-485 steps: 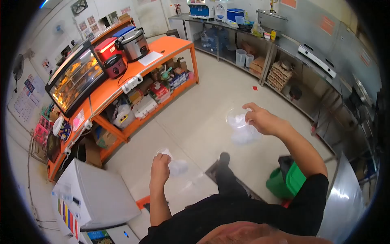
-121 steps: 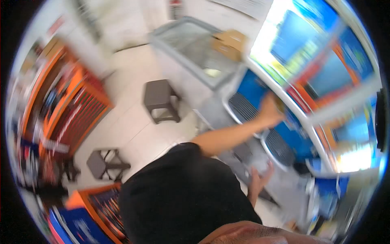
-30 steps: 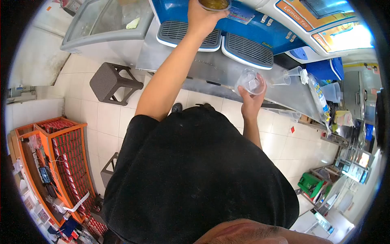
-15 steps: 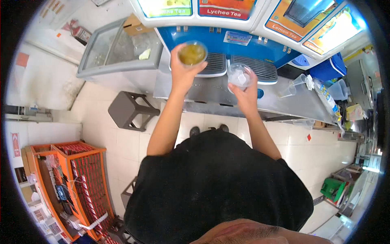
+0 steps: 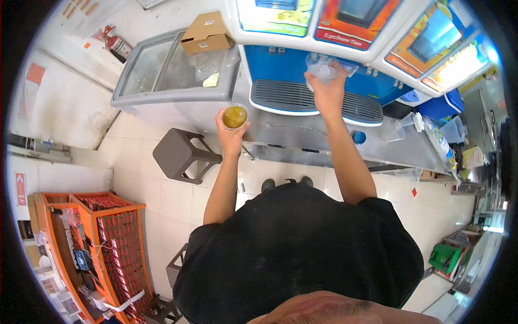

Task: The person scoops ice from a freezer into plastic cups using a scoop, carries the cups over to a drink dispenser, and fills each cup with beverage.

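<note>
My left hand (image 5: 232, 136) is wrapped round a clear plastic cup of yellow-green drink (image 5: 235, 116), held beside the counter's left end. Higher up, my right hand (image 5: 330, 89) grips a clear plastic cup with ice (image 5: 321, 71). That cup is in front of the blue panel of the drink dispenser (image 5: 280, 67), near the nozzles below the Lychee Tea picture (image 5: 342, 38). Whether it touches a nozzle I cannot tell. Under my right hand lies the dark slatted drip tray (image 5: 283, 96).
On the steel counter (image 5: 302, 137) are a blue cap-like object (image 5: 359, 137) and a clear pitcher (image 5: 395, 132). A chest freezer (image 5: 172, 96) with a cardboard box (image 5: 208, 33) stands to the left. A brown stool (image 5: 181, 154) and an orange rack (image 5: 121, 210) are on the floor.
My right hand has raised the iced cup to the dispenser's nozzle area. My left hand has lowered the filled cup away from the dispenser. The view has shifted left.
</note>
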Motion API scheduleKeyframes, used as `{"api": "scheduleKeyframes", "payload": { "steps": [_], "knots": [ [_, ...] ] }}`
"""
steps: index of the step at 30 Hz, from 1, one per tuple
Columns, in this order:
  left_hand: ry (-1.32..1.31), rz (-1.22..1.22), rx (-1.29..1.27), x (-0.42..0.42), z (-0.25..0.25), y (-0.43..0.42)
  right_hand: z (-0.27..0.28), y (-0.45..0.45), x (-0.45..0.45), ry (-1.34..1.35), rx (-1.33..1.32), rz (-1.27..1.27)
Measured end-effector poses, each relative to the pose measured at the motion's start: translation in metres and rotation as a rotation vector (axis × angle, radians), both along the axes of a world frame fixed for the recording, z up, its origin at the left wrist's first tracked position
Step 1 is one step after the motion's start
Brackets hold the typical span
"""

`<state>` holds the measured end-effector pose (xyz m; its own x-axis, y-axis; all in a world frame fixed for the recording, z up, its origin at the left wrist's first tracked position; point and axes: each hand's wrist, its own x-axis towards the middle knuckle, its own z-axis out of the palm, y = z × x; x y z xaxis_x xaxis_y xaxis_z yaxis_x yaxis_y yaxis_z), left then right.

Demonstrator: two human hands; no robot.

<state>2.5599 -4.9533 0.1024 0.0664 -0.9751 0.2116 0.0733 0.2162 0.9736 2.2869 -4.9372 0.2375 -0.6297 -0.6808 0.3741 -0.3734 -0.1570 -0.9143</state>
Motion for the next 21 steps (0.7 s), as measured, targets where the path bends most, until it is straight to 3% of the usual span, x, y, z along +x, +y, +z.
{"api": "scheduleKeyframes", "payload": {
  "steps": [6, 15, 21],
  "knots": [
    [-0.105, 0.029, -0.010, 0.010, -0.025, -0.014, -0.004, -0.014, 0.002, 0.081, -0.027, -0.015],
    [-0.052, -0.049, 0.018, 0.004, -0.029, -0.028, 0.005, -0.026, 0.006, 0.003, -0.107, -0.001],
    [-0.174, -0.031, -0.023, 0.000, -0.030, -0.029, -0.004, -0.033, -0.001, 0.036, -0.084, -0.030]
  ]
}}
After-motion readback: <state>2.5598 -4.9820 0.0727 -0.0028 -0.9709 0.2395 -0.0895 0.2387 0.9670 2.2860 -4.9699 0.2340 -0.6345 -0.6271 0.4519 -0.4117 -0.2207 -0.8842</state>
